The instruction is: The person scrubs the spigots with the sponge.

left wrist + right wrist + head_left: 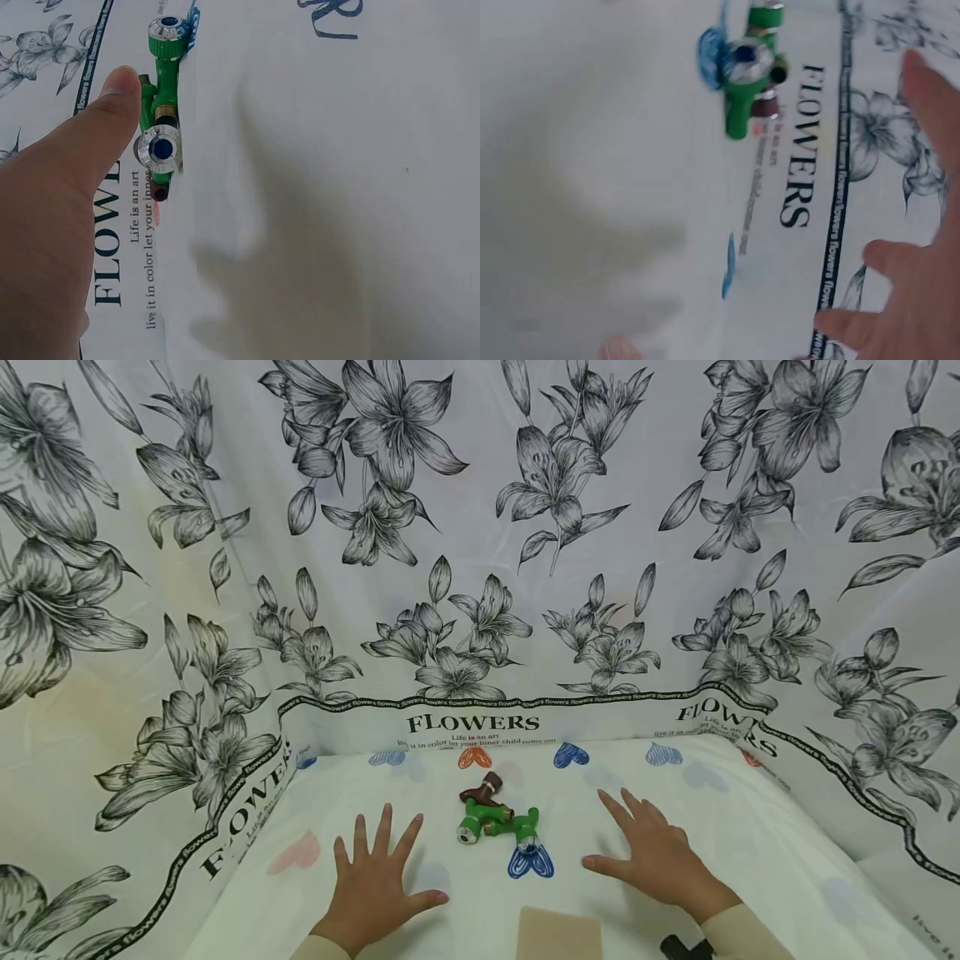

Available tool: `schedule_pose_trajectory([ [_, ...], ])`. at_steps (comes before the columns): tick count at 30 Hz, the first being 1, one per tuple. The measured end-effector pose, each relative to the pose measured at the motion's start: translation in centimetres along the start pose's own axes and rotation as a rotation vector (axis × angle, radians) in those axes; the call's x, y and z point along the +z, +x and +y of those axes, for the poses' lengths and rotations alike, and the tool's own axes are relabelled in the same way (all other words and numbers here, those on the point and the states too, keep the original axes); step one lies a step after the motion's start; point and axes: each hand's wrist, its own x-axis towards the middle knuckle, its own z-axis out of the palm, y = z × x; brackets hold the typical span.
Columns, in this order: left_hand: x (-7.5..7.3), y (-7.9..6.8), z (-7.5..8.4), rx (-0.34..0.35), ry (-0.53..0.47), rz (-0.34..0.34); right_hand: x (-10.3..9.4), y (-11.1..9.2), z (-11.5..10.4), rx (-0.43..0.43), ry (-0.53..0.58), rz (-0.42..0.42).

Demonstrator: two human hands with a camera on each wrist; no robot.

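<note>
1. Green pipe fittings [487, 812]: silver ends with dark blue centres; brass-coloured tips.
2. Brown pipe fitting [481, 793]: silver band.
3. Curtain [480, 510]: white, printed with black line-drawn lilies, black lettering and a black border stripe.
4. Sheet [581, 806]: white, patterned with blue, red and pink hearts.
5. Board [558, 935]: plain tan.
6. Sleeves [742, 933]: plain beige.

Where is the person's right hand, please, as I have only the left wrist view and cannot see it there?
Observer: In the head view, the right hand is spread open to the right of the green pieces.
Operator: Thank you; is the left hand touching those pieces, since they seem to meet in my view?
Observer: No, the head view shows a gap between them.
Operator: Could you also tell me whether anything lies nearer the person, out of my sight?
Observer: Yes, a flat tan piece shows between the two forearms, cut off by the bottom edge of the head view.
</note>
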Motion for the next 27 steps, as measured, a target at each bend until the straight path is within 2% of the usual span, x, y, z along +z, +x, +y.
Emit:
schedule_pose_trajectory([
  [2, 0.0, 0.0, -0.1, -0.009, 0.003, -0.017, -0.4, 0.4, -0.4, -0.023, 0.289, -0.07],
  [6, 0.0, 0.1, -0.2, -0.021, 0.003, -0.04, -1.4, 0.6, -0.8, -0.047, 0.983, -0.246],
  [8, 0.1, 0.2, -0.2, -0.022, 0.001, -0.038, -1.8, 0.6, -0.9, -0.065, 1.204, -0.305],
  [10, 0.1, 0.3, -0.1, -0.021, -0.01, -0.029, -2.1, 0.6, -0.9, -0.093, 1.319, -0.321],
  [12, 0.1, 0.5, 0.0, -0.023, -0.023, -0.02, -2.2, 0.5, -1.0, -0.096, 1.365, -0.314],
  [16, 0.1, 0.9, 0.3, -0.031, -0.051, -0.016, -1.9, 0.2, -1.3, -0.055, 1.383, -0.284],
  [19, 0.1, 1.2, 0.7, -0.039, -0.075, -0.018, -1.2, -0.2, -1.9, 0.018, 1.335, -0.259],
  [21, 0.2, 1.5, 0.9, -0.045, -0.105, -0.012, -0.5, -0.5, -2.4, 0.037, 1.294, -0.248],
  [23, 0.2, 1.7, 1.2, -0.061, -0.171, 0.003, 0.2, -0.7, -3.0, 0.049, 1.239, -0.254],
  [27, 0.1, 2.3, 2.0, -0.095, -0.38, 0.047, 1.6, -1.4, -4.2, -0.002, 1.132, -0.317],
])
